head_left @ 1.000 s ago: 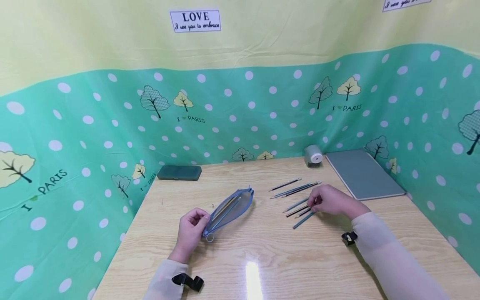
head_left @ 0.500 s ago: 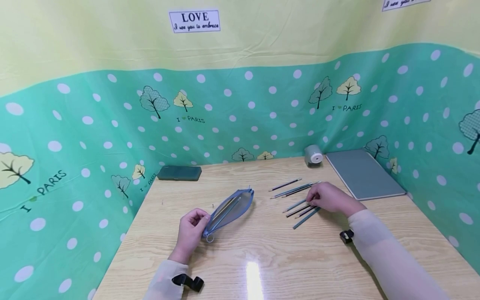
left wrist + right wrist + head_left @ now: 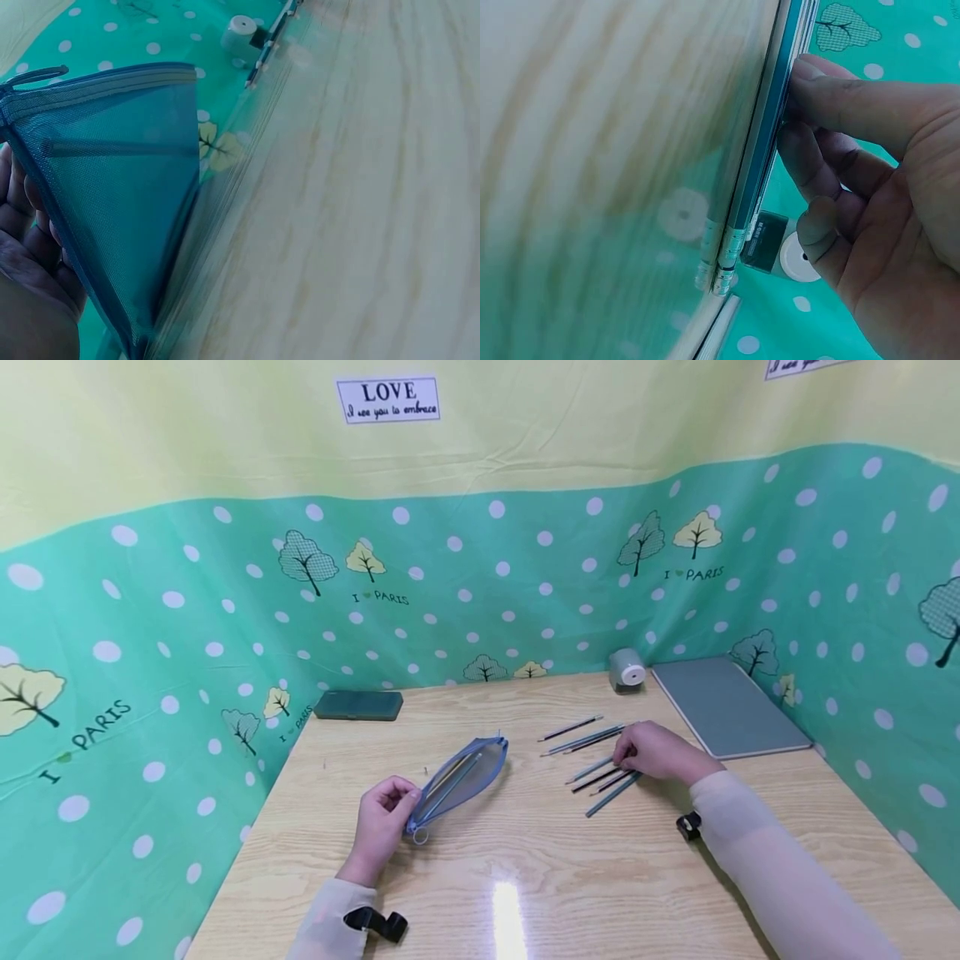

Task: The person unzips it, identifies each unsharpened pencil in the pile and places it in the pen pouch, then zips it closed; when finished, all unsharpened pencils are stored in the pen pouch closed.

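Observation:
My left hand (image 3: 381, 818) pinches the near end of a blue mesh pencil pouch (image 3: 480, 783), whose mouth gapes open. A few pencils lie inside; one shows through the mesh in the left wrist view. On the right, my right hand (image 3: 651, 752) is over a fanned group of dark and teal pencils (image 3: 611, 797), thumb and forefinger at their far ends. The right wrist view has the thumb and curled fingers (image 3: 802, 154) right behind a teal pencil (image 3: 761, 157) with a banded end. That pencil hides whether the fingertips grip one. Several more pencils (image 3: 573, 745) lie just beyond.
A grey pencil sharpener (image 3: 626, 672) stands at the back, with a grey flat board (image 3: 727, 706) to its right. At the back left lies a dark green case (image 3: 358, 706). Patterned cloth (image 3: 480, 585) surrounds the wooden table (image 3: 450, 902).
My right hand has shifted slightly away from me and left along the pencils, uncovering more of the nearest teal one. The left hand and pouch have stayed put.

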Motion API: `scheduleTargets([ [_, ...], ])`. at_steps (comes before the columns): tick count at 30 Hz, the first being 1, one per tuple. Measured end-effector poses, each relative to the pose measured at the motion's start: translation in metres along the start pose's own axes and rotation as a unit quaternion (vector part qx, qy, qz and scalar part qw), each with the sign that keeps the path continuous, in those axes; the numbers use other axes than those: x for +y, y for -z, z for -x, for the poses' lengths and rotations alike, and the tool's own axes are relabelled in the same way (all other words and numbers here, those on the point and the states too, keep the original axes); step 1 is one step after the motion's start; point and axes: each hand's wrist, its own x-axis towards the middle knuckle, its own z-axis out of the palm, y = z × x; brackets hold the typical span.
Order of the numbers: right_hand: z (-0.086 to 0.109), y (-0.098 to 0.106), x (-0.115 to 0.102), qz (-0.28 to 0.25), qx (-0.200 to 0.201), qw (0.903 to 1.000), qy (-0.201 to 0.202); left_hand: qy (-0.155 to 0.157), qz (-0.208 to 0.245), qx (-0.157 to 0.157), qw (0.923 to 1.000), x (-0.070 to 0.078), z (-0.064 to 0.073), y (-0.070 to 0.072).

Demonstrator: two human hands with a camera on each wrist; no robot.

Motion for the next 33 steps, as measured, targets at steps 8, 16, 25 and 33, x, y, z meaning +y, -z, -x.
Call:
scheduleTargets([
  [8,-0.003,-0.002,0.0,0.01,-0.009,0.9999,-0.005,0.003,-0.001,0.003,1.0,0.001,0.001,-0.001],
  [16,-0.005,-0.002,0.0,0.02,-0.009,0.9997,0.005,0.008,0.004,0.002,1.0,0.002,0.0,-0.001],
  [25,-0.002,-0.001,-0.006,0.016,0.001,0.9999,-0.004,0.006,0.001,0.001,1.0,0.002,0.0,-0.001],
  [33,0.002,-0.001,-0.012,-0.007,0.017,0.9997,-0.016,0.006,0.001,-0.001,1.0,0.003,0.001,-0.001],
])
